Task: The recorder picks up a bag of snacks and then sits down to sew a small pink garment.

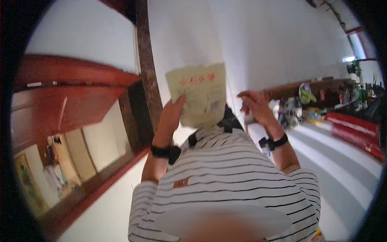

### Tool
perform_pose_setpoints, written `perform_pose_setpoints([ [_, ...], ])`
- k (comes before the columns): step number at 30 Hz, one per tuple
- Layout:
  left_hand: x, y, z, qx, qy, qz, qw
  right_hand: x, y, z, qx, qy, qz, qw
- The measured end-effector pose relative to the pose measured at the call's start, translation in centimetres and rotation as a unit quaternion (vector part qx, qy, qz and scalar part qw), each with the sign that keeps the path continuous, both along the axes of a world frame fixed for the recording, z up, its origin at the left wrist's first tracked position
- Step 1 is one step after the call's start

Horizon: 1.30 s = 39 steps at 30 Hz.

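My left hand grips the left edge of a flat, greenish-yellow packet or paper sheet, its thumb on the face. That face bears red writing near the top and fainter print below. To the right of it, apart from it, my right hand is raised with its fingers bent and partly spread; no object shows clearly in it. Dark bands are on both of my wrists, and a small pale item hangs by the right one.
Red-brown wooden panels and a dark post stand at the left. On the right are several containers in a cluttered row, a green item, a red bench or box and plants.
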<state>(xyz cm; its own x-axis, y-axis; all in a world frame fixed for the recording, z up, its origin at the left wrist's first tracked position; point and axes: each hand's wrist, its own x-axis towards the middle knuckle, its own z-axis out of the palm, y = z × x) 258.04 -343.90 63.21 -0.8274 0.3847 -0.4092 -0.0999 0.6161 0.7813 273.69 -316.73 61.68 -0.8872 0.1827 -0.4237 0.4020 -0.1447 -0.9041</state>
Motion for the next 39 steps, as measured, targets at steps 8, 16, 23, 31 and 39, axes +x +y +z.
perform_pose_setpoints([
  [8, -30.9, 19.4, -1.7, 0.185, -0.093, 0.273, 0.940, -38.9, 26.1, -2.3, -0.051, 0.066, 0.096, 0.992],
  [16, -48.2, 30.3, -7.5, 0.371, -0.139, 0.282, 0.874, -55.5, 38.8, -3.5, -0.008, 0.071, 0.150, 0.986],
  [23, -66.7, 46.1, -8.9, 0.255, -0.124, 0.133, 0.950, -62.5, 51.2, -5.6, 0.079, -0.046, -0.005, 0.996],
  [31, -86.3, 73.0, -6.4, 0.247, -0.222, -0.059, 0.941, -72.0, 67.3, -1.0, 0.060, -0.008, -0.220, 0.974],
  [39, -94.0, 94.1, -4.0, 0.110, -0.218, -0.201, 0.949, -79.1, 84.8, -8.2, -0.036, -0.022, -0.284, 0.958],
])
